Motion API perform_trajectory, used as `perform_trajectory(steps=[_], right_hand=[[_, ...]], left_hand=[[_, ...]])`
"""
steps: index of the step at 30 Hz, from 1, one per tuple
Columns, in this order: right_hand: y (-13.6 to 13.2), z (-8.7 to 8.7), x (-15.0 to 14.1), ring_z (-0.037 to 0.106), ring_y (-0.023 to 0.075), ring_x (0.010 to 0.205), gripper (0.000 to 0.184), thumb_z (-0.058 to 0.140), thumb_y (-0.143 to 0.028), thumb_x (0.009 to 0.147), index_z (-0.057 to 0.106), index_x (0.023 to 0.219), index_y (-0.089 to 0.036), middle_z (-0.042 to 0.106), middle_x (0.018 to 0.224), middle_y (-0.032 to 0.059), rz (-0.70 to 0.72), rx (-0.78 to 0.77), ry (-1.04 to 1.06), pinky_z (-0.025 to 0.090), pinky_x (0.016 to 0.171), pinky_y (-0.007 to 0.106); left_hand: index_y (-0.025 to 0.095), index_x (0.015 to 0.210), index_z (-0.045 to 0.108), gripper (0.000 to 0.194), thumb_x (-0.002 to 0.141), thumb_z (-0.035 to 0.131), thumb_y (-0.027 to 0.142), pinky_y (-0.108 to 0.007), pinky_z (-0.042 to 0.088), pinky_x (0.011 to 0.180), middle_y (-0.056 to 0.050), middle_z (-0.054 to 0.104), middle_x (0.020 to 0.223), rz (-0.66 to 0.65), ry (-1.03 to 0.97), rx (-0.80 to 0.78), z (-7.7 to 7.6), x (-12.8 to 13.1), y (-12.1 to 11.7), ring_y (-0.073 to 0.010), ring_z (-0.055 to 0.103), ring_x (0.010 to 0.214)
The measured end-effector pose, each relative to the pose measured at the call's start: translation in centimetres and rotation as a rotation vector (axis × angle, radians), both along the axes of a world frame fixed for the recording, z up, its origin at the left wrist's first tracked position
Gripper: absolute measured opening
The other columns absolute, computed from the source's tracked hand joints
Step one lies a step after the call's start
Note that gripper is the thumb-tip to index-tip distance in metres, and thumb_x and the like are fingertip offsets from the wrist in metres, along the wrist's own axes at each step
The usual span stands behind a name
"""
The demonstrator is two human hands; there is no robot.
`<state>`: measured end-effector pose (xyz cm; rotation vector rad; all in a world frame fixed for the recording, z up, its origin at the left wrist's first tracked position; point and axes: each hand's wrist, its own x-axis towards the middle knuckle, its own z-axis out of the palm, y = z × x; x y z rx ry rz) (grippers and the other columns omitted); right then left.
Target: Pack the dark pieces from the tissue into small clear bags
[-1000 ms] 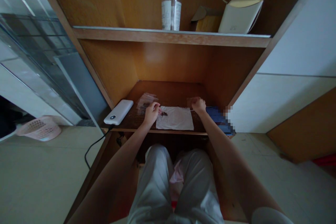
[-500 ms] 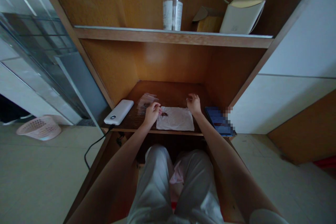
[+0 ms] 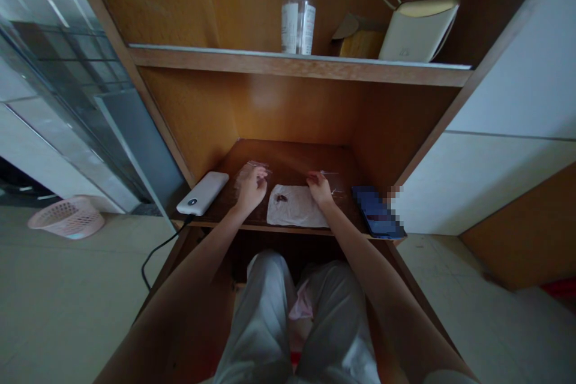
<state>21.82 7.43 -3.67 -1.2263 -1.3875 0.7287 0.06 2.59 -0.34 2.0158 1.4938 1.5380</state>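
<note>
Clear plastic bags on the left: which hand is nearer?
Left. The left hand is at the clear plastic bags, partly covering them in this view; the right hand is farther off, by the far right corner of the white cloth.

Clear flat plastic bags (image 3: 243, 173) partly hidden by the left hand (image 3: 252, 189), white rectangular tissue-like sheet (image 3: 296, 207) partly covered by the right hand (image 3: 319, 188), small dark clump (image 3: 282, 198) too tiny to be identified.
</note>
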Motion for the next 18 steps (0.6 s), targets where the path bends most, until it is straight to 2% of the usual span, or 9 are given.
perform_trajectory(steps=[2,5,9,12,15,18], right_hand=[[-0.1,0.2,-0.1,0.062,0.0166,0.095,0.021,0.051,-0.012,0.075,0.059,0.093,-0.015,0.065,0.100,0.0093,-0.007,-0.003,-0.013,0.046,0.090,0.033],[-0.3,0.3,-0.1,0.061,0.0162,0.096,0.021,0.050,-0.012,0.074,0.059,0.093,-0.016,0.064,0.101,0.0085,-0.015,0.000,-0.025,0.046,0.090,0.033],[-0.5,0.4,-0.1,0.061,0.0160,0.095,0.022,0.049,-0.012,0.075,0.058,0.095,-0.014,0.064,0.101,0.0097,0.003,0.006,-0.009,0.047,0.089,0.031],[-0.5,0.3,-0.1,0.061,0.0158,0.095,0.022,0.048,-0.012,0.074,0.058,0.093,-0.017,0.064,0.100,0.0081,0.000,0.011,-0.001,0.047,0.090,0.033],[-0.5,0.3,-0.1,0.061,0.0161,0.095,0.021,0.048,-0.013,0.074,0.058,0.092,-0.018,0.064,0.100,0.0075,-0.015,0.030,0.009,0.047,0.091,0.035],[-0.5,0.2,-0.1,0.061,0.0160,0.094,0.020,0.048,-0.014,0.074,0.057,0.091,-0.017,0.064,0.099,0.0083,-0.011,0.040,0.015,0.047,0.090,0.034]], left_hand=[[0.020,0.088,0.058,0.024,0.065,0.059,0.013,-0.044,0.041,0.094,-0.009,0.065,0.097,-0.030,0.233,-0.052,0.7,-1.2,0.4,-0.0263,0.059,0.098],[0.022,0.090,0.062,0.032,0.059,0.067,0.015,-0.054,0.027,0.102,-0.011,0.065,0.102,-0.018,0.430,-0.113,1.1,-2.2,0.7,-0.0336,0.053,0.110],[0.026,0.099,0.063,0.038,0.062,0.065,0.016,-0.063,0.011,0.104,-0.009,0.067,0.104,-0.009,0.520,-0.115,0.9,-2.1,0.5,-0.0339,0.054,0.108],[0.026,0.082,0.067,0.021,0.065,0.061,0.015,-0.064,0.002,0.104,-0.007,0.070,0.089,-0.022,0.533,-0.097,0.8,-1.7,0.4,-0.0313,0.060,0.098],[0.025,0.066,0.065,0.012,0.070,0.057,0.017,-0.061,0.002,0.107,-0.004,0.070,0.075,-0.020,0.524,-0.058,1.3,-1.4,0.5,-0.0276,0.062,0.088],[0.024,0.071,0.065,0.011,0.075,0.055,0.020,-0.054,0.017,0.108,-0.006,0.070,0.082,-0.015,0.379,0.013,2.3,-1.1,0.4,-0.0263,0.062,0.091]])
